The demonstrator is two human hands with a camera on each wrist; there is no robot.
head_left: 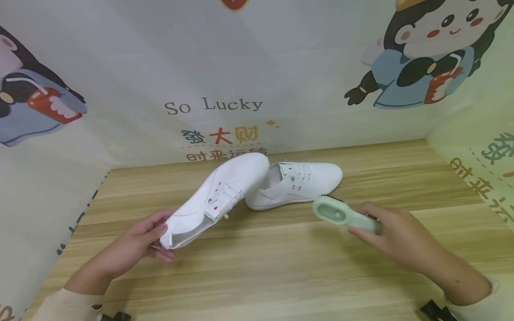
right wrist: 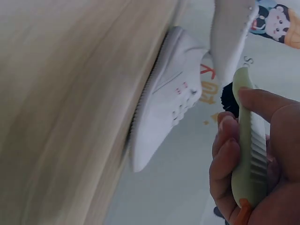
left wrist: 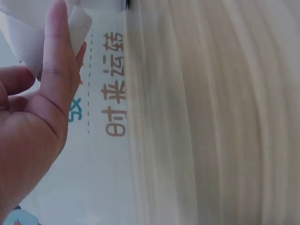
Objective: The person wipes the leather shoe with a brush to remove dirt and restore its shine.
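My left hand [head_left: 134, 243] grips a white lace-up shoe [head_left: 225, 191] by its heel, toe tilted up and to the right. In the left wrist view the thumb and fingers pinch the heel [left wrist: 26, 42]. A second white shoe [head_left: 309, 178] stands on its sole on the table, toe to the right, partly behind the lifted shoe's toe. My right hand [head_left: 401, 236] holds a pale green brush [head_left: 341, 213] by its handle, just in front of the standing shoe. Dark bristles [right wrist: 229, 99] show on the brush's far side in the right wrist view.
The wood-grain table [head_left: 281, 267] spreads under both hands. Behind it and at the sides hangs a pale printed cloth [head_left: 305, 89] with cartoon figures and lettering. Dark straps or mounts [head_left: 437, 310] show near the sleeves.
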